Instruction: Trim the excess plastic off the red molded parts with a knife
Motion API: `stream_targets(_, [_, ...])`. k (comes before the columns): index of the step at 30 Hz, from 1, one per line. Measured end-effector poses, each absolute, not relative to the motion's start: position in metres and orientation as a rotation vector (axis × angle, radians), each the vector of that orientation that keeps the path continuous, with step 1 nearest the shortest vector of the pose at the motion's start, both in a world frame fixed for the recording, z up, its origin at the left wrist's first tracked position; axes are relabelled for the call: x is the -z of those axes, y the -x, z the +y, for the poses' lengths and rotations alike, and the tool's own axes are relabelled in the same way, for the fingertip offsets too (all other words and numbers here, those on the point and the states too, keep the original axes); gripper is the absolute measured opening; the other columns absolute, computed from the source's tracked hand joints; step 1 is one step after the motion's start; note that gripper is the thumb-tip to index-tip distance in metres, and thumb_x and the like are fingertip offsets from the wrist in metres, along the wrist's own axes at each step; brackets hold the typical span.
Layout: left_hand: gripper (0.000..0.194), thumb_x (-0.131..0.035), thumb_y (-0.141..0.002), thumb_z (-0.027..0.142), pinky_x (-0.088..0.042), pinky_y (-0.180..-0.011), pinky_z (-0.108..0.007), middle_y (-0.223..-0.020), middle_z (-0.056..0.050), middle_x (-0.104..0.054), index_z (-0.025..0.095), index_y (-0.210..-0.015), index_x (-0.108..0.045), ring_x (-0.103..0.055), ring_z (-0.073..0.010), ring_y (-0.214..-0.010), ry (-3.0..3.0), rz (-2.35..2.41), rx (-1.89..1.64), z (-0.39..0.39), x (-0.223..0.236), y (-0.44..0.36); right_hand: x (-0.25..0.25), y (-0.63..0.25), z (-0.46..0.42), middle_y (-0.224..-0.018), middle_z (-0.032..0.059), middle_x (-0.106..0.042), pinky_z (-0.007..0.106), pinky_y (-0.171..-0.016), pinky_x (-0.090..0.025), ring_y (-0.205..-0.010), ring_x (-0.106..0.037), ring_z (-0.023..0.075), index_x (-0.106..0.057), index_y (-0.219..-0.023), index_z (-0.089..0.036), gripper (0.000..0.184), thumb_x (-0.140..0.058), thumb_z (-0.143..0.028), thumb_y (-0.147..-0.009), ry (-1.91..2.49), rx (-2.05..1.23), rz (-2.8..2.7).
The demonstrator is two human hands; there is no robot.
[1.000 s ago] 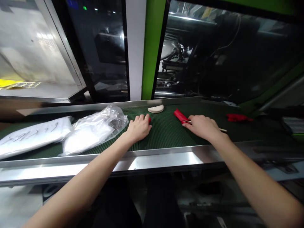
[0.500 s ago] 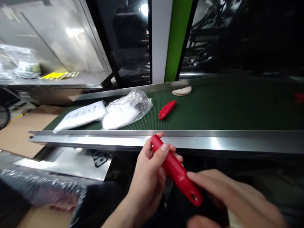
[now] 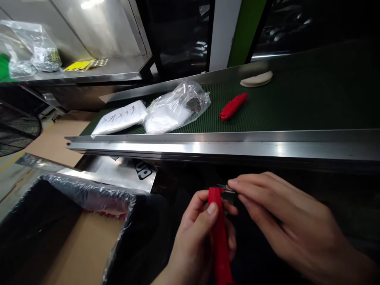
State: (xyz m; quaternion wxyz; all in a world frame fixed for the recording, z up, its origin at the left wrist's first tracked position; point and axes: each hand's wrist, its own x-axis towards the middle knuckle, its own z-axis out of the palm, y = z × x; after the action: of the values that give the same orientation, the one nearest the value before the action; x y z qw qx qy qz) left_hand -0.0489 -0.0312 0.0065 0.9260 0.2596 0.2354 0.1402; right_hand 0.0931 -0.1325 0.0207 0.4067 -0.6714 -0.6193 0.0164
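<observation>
In front of the conveyor, my left hand is closed round a long red plastic handle, thumb along its face. The handle stands nearly upright in view, its lower end running out of the picture. My right hand pinches a small, thin metal tool with narrow prongs, like tweezers. The tool's tips are at the handle's upper right edge, where a small red bit shows. Further back, a second red handle lies on the green belt, near a pale half-round piece.
A clear bag and a white packet lie on the belt's left part. The metal rail runs between my hands and the belt. At lower left stands a carton lined with black plastic. A fan is at far left.
The handle has turned from slanting to nearly upright. My right hand has moved up from its lower end to its top, where the metal tool now shows. The view has shifted, bringing more of the carton in.
</observation>
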Motion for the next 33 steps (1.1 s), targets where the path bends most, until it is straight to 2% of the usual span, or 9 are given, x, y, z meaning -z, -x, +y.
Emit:
stream_targets(6, [0.016, -0.055, -0.093, 0.032, -0.04, -0.043, -0.014, -0.094, -0.004, -0.062, 0.018, -0.101, -0.057, -0.051, -0.005, -0.052, -0.585, 0.525, -0.273, -0.028, -0.01, 0.053, -0.023, -0.089, -0.13, -0.116, 0.0113, -0.059, 0.035, -0.091, -0.05, -0.106, -0.055, 0.018, -0.061, -0.126, -0.009, 0.038, -0.053, 0.002, -0.09, 1.695, 0.045, -1.647])
stream_targets(14, [0.017, -0.058, -0.091, 0.032, -0.04, -0.042, -0.014, -0.091, -0.005, -0.064, 0.017, -0.099, -0.059, -0.05, -0.0049, -0.049, -0.589, 0.524, -0.287, -0.028, -0.005, 0.055, -0.021, -0.089, -0.131, -0.115, 0.0102, -0.063, 0.034, -0.089, -0.052, -0.107, -0.058, 0.0196, -0.062, -0.125, -0.013, 0.038, -0.052, -0.001, -0.09, 1.75, 0.079, -1.673])
stream_targets(18, [0.016, -0.058, -0.091, 0.031, -0.04, -0.042, -0.014, -0.092, -0.005, -0.064, 0.017, -0.098, -0.059, -0.051, -0.0051, -0.05, -0.602, 0.538, -0.29, -0.028, -0.004, 0.056, -0.02, -0.086, -0.13, -0.108, 0.0072, -0.067, 0.036, -0.081, -0.057, -0.097, -0.065, 0.022, -0.064, -0.123, -0.023, 0.032, -0.058, -0.018, -0.091, 1.808, 0.153, -1.634])
stream_targets(21, [0.015, -0.057, -0.091, 0.031, -0.04, -0.042, -0.014, -0.091, -0.004, -0.064, 0.018, -0.099, -0.059, -0.051, -0.005, -0.051, -0.607, 0.549, -0.291, -0.029, -0.004, 0.055, -0.019, -0.082, -0.128, -0.104, 0.0083, -0.067, 0.036, -0.076, -0.059, -0.092, -0.066, 0.0235, -0.066, -0.121, -0.024, 0.031, -0.061, -0.031, -0.091, 1.831, 0.202, -1.621])
stream_targets(24, [0.016, -0.058, -0.091, 0.031, -0.04, -0.042, -0.014, -0.091, -0.005, -0.064, 0.017, -0.098, -0.06, -0.051, -0.0051, -0.05, -0.622, 0.54, -0.293, -0.029, -0.003, 0.054, -0.019, -0.081, -0.127, -0.103, 0.009, -0.067, 0.037, -0.075, -0.059, -0.092, -0.066, 0.0237, -0.066, -0.121, -0.024, 0.032, -0.06, -0.033, -0.091, 1.828, 0.214, -1.621])
stream_targets(29, [0.015, -0.057, -0.091, 0.031, -0.04, -0.042, -0.014, -0.091, -0.004, -0.064, 0.018, -0.099, -0.06, -0.051, -0.005, -0.05, -0.632, 0.535, -0.288, -0.029, -0.003, 0.053, -0.02, -0.085, -0.132, -0.107, 0.0082, -0.066, 0.036, -0.078, -0.058, -0.097, -0.064, 0.0228, -0.065, -0.122, -0.023, 0.031, -0.058, -0.021, -0.092, 1.803, 0.186, -1.637])
stream_targets(33, [0.016, -0.058, -0.09, 0.032, -0.04, -0.041, -0.014, -0.09, -0.005, -0.064, 0.018, -0.098, -0.06, -0.051, -0.0054, -0.049, -0.63, 0.549, -0.294, -0.029, -0.002, 0.053, -0.02, -0.089, -0.136, -0.113, 0.011, -0.062, 0.036, -0.086, -0.053, -0.104, -0.058, 0.0199, -0.061, -0.125, -0.013, 0.038, -0.053, -0.001, -0.09, 1.742, 0.116, -1.697])
